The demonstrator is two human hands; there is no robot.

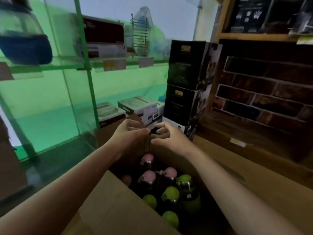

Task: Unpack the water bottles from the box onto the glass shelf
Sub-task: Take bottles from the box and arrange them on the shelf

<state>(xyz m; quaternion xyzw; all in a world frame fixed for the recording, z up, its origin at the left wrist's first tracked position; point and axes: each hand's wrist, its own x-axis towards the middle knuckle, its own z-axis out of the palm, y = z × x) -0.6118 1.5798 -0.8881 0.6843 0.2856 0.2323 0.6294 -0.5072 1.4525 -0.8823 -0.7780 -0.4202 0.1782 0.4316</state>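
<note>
Right then, you had both arms stretched out over the open box, and your hands met at its far edge. Your left hand had its fingers curled, and they seemed to pinch the far flap of the box, though the picture was too blurry to be sure. Your right hand had bent fingers near something small and dark, but I could not tell if it held it. I think you were pulling that flap back so the bottles would be easy to reach. The water bottles were all down inside the box, standing up close together so they would not tip. The ones with pink lids stood at the far end, and the ones with green lids stood nearer to you. None had come out yet. The glass shelf, with its green frame, waited to your left and already carried some boxed goods. Two black boxes were stacked just past your hands, next to a brick wall.
</note>
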